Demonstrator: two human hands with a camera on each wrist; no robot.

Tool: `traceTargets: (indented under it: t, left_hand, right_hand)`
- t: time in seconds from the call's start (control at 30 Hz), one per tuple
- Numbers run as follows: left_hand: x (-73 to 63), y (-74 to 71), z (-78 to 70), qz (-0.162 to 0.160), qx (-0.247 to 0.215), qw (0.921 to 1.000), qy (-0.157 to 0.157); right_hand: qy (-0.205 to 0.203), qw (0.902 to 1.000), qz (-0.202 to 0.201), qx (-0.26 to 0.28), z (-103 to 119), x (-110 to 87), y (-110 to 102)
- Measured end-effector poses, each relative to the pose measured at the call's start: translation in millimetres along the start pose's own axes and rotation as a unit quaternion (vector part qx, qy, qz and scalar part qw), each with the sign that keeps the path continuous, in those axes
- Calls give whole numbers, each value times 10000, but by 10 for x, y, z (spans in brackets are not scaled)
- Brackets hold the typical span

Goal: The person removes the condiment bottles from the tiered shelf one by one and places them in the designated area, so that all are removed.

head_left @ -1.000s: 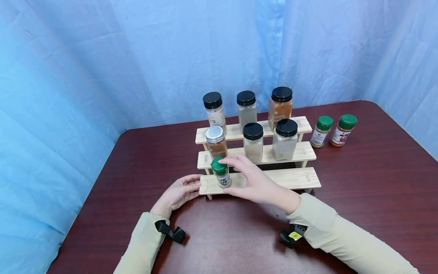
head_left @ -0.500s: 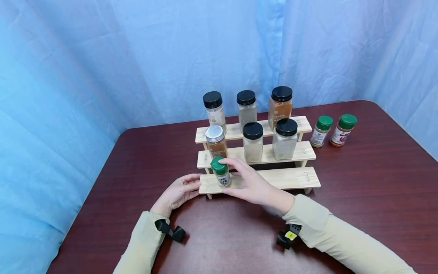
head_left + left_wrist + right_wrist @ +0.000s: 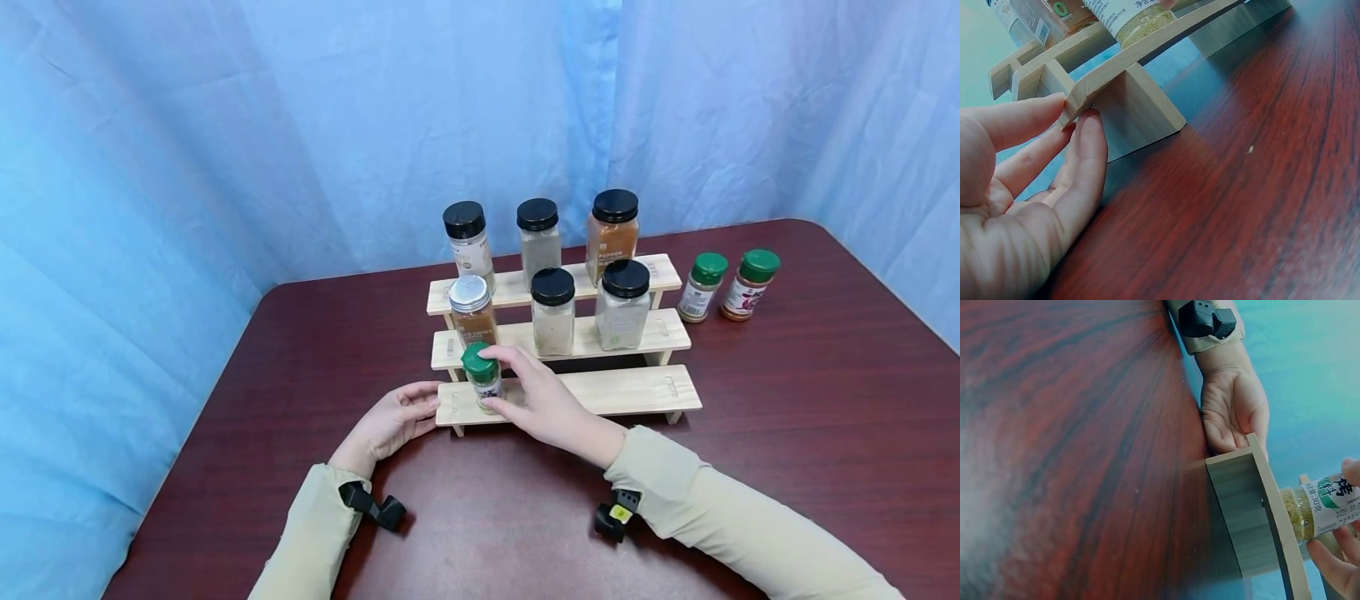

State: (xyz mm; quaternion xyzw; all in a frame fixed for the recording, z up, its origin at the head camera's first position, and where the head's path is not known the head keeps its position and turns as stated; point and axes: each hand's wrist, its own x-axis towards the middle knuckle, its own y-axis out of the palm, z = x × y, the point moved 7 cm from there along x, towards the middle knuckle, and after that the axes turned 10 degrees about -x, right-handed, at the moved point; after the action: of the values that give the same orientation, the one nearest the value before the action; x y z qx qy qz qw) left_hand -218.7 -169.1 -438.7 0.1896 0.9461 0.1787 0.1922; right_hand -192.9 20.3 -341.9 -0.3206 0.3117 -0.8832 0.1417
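Note:
A small spice jar (image 3: pixel 480 363) with a green lid stands upright at the left end of the lowest step of a three-tier wooden rack (image 3: pixel 622 390). My right hand (image 3: pixel 547 400) holds this jar, thumb at the front and fingers by the lid. In the right wrist view, yellowish contents show through the spice jar (image 3: pixel 1329 503), and its base meets the board. My left hand (image 3: pixel 390 421) pinches the left end of the same step. The left wrist view has the thumb of my left hand (image 3: pixel 1029 169) at the board's end and fingers beneath.
Three black-lidded jars, one of them a pepper jar (image 3: pixel 612 242), line the top step. On the middle step stand a silver-lidded jar (image 3: pixel 472 312) and two black-lidded ones. Two green-lidded jars, including a red-labelled jar (image 3: pixel 746 292), stand on the table (image 3: pixel 825 400) at right.
My right thumb has moved from below the jar's base up onto its front, and the right forearm has shifted left. My left hand stays on the rack.

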Motion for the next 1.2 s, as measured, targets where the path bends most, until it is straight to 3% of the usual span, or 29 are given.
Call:
traceTargets:
  t: [0.57, 0.97, 1.2]
  left_hand:
    - [2, -10, 13, 128, -10, 9999, 83]
    - [0, -5, 8, 148, -46, 9999, 52]
    - [-8, 2, -10, 88, -21, 9999, 61]
  right_hand:
    - [5, 9999, -149, -14, -8, 8, -33]
    - [-230, 9985, -258, 436, 26, 8, -90]
    - [-399, 9964, -20, 745, 47, -20, -128]
